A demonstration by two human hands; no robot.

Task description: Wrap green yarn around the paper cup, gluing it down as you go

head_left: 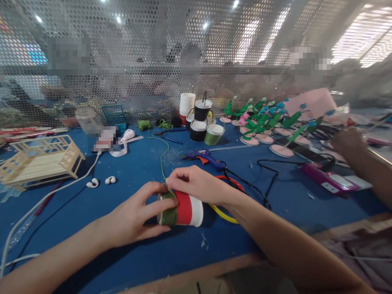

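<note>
A paper cup [183, 208], red and white with a band of green yarn round its base end, lies on its side on the blue table. My left hand [143, 212] is wrapped round the green end, fingers over and under it. My right hand [186, 181] pinches the green yarn [163, 161] just above the cup. From there the strand runs back to a small green yarn ball [144, 125]. Behind my right hand lies a blue glue gun [205, 157] with an orange trigger.
Several small wrapped buckets [199, 130] and a stack of cups [187, 103] stand at the back. Craft flowers on pink bases [281, 150] crowd the right, near another person's hand [349, 141]. A wooden model bed [43, 157], white cable [61, 188] and earbuds [92, 183] lie left. A purple power strip [327, 179] lies right.
</note>
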